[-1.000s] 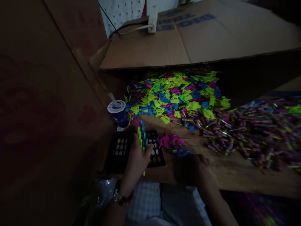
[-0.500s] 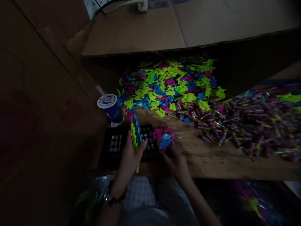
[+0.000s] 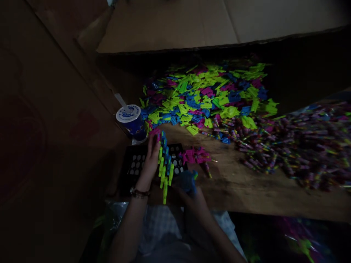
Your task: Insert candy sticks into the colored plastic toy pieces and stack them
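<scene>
My left hand (image 3: 150, 159) is closed along the left side of a staggered row of small plastic pieces (image 3: 165, 160), blue and yellow with pink at the far end. The row lies over a black tray (image 3: 127, 179) with light round spots. My right hand (image 3: 193, 197), smeared by motion, grips a blue plastic piece (image 3: 187, 180) to the right of the row. Just beyond it, pink plastic pieces (image 3: 196, 156) rest on the wooden table beside a thin printed stick (image 3: 207, 170).
Yellow, blue and pink pieces form a large heap (image 3: 208, 96) under a cardboard box flap (image 3: 175, 29). Many thin printed sticks (image 3: 296, 146) are piled on the right. A blue lidded cup (image 3: 134, 124) stands at the left, behind the tray.
The blue piece has moved nearer to me with my right hand, away from the pink pieces. My left hand has shifted up along the row, which now shows more of its yellow near end.
</scene>
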Action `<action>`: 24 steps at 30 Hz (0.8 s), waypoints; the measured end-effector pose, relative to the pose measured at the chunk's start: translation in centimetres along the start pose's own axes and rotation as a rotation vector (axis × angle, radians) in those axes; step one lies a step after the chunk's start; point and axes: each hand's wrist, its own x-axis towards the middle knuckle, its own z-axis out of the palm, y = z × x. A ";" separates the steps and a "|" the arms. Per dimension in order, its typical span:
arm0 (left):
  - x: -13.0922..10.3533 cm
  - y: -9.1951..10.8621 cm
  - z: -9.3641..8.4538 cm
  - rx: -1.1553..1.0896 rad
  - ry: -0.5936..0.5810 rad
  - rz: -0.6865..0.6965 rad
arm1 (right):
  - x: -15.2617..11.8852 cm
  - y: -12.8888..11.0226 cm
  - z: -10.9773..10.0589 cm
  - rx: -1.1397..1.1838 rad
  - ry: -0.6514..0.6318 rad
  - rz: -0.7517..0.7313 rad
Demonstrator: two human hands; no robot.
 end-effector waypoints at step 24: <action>-4.6 1.2 0.5 -0.011 -0.017 0.096 | 1.8 -0.9 -6.3 -0.759 0.180 0.084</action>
